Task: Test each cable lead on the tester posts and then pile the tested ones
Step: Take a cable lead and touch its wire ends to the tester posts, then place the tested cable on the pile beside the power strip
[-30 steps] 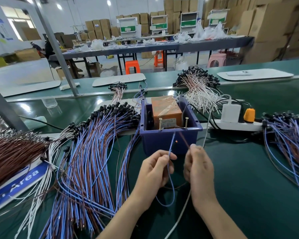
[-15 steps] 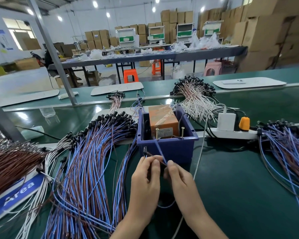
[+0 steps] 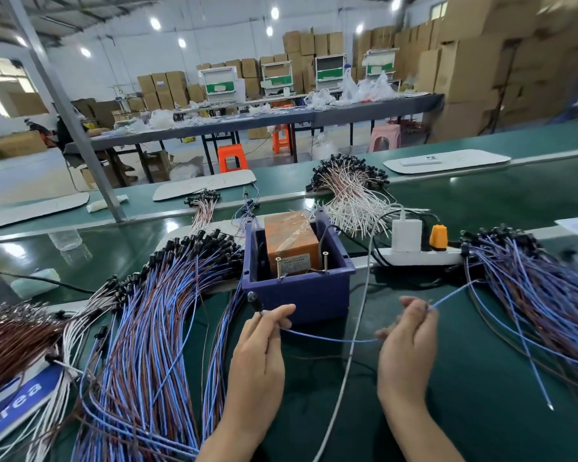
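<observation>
Bench: A green workbench (image 3: pixel 481 378) in a carton-stacked warehouse is carrying a blue tester box (image 3: pixel 307 298), with two brass posts (image 3: pixel 278 268) standing at the box's near edge.
Lead: One thin blue cable lead (image 3: pixel 331 340) is sagging between the hands just in front of the box, clear of the posts.
Left hand: The left hand (image 3: pixel 261 355) is pinching the lead behind its black plug (image 3: pixel 252 300), by the box's near-left corner.
Right hand: The right hand (image 3: pixel 407 341), fingers curled, is pinching the lead in front-right of the box; its tail is running toward the bundle (image 3: pixel 531 295) right of the box.
Left of box: A larger heap of leads (image 3: pixel 154 328) is fanning out.
Handling: It is looking light, limp and smooth, so likely drooping and snagging on neighbours. Gripping near each end should be steering the tips best.
</observation>
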{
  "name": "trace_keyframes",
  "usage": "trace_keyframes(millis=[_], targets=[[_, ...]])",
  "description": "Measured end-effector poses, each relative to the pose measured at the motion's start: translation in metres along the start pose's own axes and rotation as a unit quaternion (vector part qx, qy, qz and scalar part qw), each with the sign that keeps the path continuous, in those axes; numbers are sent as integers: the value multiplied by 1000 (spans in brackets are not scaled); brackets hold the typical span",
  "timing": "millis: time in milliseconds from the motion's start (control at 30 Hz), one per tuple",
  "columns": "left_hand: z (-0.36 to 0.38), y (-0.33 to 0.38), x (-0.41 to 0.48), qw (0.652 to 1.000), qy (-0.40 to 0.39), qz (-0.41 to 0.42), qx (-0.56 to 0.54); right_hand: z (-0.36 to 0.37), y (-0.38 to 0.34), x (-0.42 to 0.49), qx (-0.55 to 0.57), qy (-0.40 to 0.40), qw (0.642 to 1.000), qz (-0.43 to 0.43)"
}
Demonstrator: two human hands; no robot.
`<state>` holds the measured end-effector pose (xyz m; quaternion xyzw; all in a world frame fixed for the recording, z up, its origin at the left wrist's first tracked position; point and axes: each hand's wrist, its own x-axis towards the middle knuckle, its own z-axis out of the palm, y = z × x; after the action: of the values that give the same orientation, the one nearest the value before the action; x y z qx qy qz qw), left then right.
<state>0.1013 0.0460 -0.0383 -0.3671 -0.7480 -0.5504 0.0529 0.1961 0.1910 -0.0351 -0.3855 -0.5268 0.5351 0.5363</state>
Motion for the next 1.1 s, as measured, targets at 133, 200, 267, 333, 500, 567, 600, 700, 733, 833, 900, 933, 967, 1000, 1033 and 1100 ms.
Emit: trace_keyframes(millis=[133,200,267,333,500,567,600,700,733,833,900,933,967,1000,1033,1100], targets=[[-11,5,5,998,7,-23,-50,-20,0,11,-67,-17,997,-17],[-17,6,10,996,23,-37,-80,-40,-2,19,-50,-19,999,0],[-21,6,14,993,3,-55,-102,-65,-4,26,-13,-17,999,28],[-17,13,16,984,-54,-83,-149,-91,-8,35,32,0,998,53],[29,60,23,915,-92,-149,-365,-141,-22,60,210,72,969,108],[52,80,34,895,-95,-155,-407,-152,-28,68,255,101,955,112],[65,89,42,888,-95,-158,-420,-157,-31,70,276,116,947,115],[108,114,69,879,-101,-162,-437,-173,-42,79,333,169,919,123],[125,122,80,882,-104,-159,-430,-178,-45,82,352,191,908,126],[177,148,112,896,-137,-143,-398,-191,-52,88,394,238,878,130],[208,162,125,916,-196,-123,-327,-193,-54,87,397,232,875,152],[221,164,128,925,-232,-108,-280,-192,-54,84,388,219,879,170],[232,165,130,931,-268,-90,-231,-190,-53,81,376,202,884,188],[240,163,130,933,-298,-74,-189,-187,-51,77,366,183,890,201],[246,160,130,932,-323,-63,-155,-183,-50,73,359,161,896,208],[252,153,130,926,-359,-49,-103,-175,-46,64,348,120,904,219]])
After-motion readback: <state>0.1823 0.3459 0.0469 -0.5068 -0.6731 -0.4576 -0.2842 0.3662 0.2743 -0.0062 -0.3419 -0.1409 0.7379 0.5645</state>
